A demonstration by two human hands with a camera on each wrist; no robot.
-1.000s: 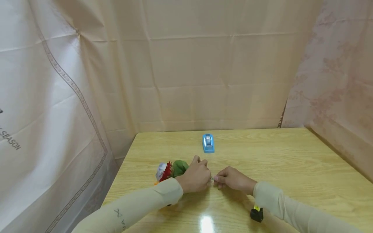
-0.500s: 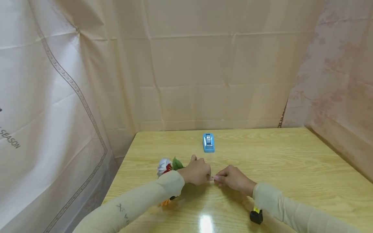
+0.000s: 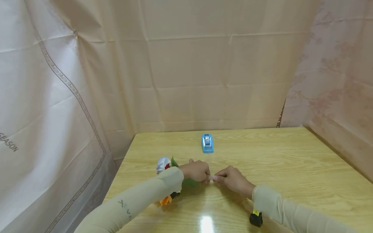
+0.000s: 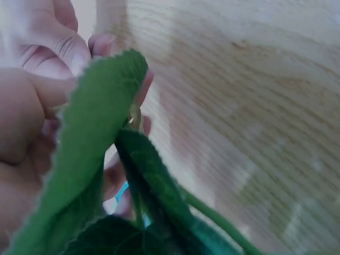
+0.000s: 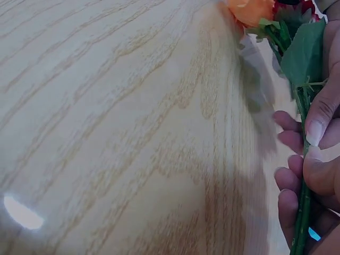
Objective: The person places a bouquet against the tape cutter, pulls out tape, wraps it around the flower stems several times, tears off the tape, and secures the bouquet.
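A bunch of flowers with green stems point(image 5: 304, 212) is held between both hands low over the table. White flower point(image 3: 162, 164), red flower point(image 5: 297, 8) and orange flower point(image 3: 165, 200) heads point left, partly behind the left sleeve. My left hand point(image 3: 196, 171) grips the stems below the blooms. Just to its right, my right hand point(image 3: 233, 179) pinches at the stems, thumb tip close to the left thumb in the right wrist view. A pale bit shows between the fingertips in the head view; whether it is tape I cannot tell. Green leaves point(image 4: 95, 133) hide much of the left fingers in the left wrist view.
A blue tape dispenser point(image 3: 207, 143) stands on the wooden table point(image 3: 276, 152) beyond the hands. A small black piece point(image 3: 256, 219) with a yellow part hangs beneath the right cuff. Cloth curtains point(image 3: 186, 71) surround the table at the back and sides.
The bunch has turned in my left hand: the orange flower shows fully below the sleeve, and a leaf has swung beneath the hand. My right hand stays nearly in place.
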